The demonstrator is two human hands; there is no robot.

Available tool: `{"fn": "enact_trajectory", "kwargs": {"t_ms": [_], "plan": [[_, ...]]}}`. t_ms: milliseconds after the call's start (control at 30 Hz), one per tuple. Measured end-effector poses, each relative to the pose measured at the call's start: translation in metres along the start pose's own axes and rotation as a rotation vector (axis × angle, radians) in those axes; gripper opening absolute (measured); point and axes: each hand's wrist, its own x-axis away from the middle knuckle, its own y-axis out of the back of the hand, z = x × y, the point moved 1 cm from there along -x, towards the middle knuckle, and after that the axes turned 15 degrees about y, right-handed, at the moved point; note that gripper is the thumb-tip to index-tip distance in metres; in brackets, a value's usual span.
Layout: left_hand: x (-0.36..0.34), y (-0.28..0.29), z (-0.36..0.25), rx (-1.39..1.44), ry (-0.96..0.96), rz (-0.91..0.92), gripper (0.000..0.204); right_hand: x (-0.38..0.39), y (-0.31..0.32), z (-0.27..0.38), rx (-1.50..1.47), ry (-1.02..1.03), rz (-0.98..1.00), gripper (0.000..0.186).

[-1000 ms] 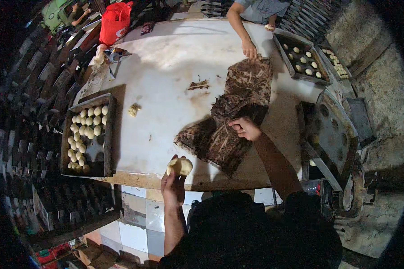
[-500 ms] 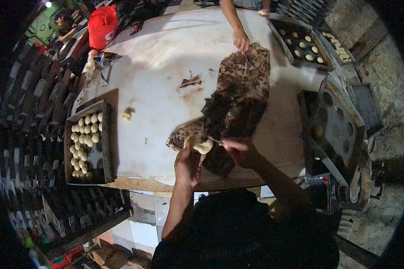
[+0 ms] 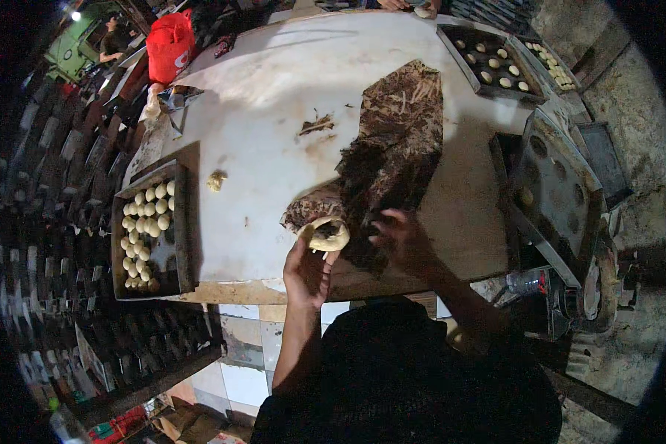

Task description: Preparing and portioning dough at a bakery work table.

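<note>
My left hand cups a pale piece of dough from below. The dough is opened into a hollow with dark filling inside. To its right, my right hand has its fingers apart, with nothing plainly in them. It hovers over the near part of a heap of dark filling, which lies on a smeared, crumpled sheet. A thin pale stick-like thing rests at the sheet's far end.
A tray of dough balls stands at left, beside a dough scrap. Far right is another tray with dough pieces. Stacked metal trays lean at right. Another person's hands are at the far edge, near a red bag.
My right hand has drawn away from the dough and its fingers have spread; the thin tool no longer shows there. Dark filling now shows in the dough. The other person's hand has left the sheet.
</note>
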Motion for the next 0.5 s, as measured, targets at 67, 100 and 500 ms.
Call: {"fn": "enact_trajectory", "kwargs": {"t_ms": [67,100,500], "plan": [[0.018,0.000,-0.004,-0.200,-0.007,0.156,0.046,-0.043,0.004,0.066,-0.283,-0.023,-0.080,0.030],[0.029,0.002,0.002,-0.320,-0.090,0.147,0.056,-0.058,0.006,0.101,-0.474,-0.112,-0.103,0.032],[0.196,0.067,-0.030,-0.449,-0.702,0.236,0.053,-0.071,-0.016,0.284,-0.260,0.495,-0.116,0.023]]}}
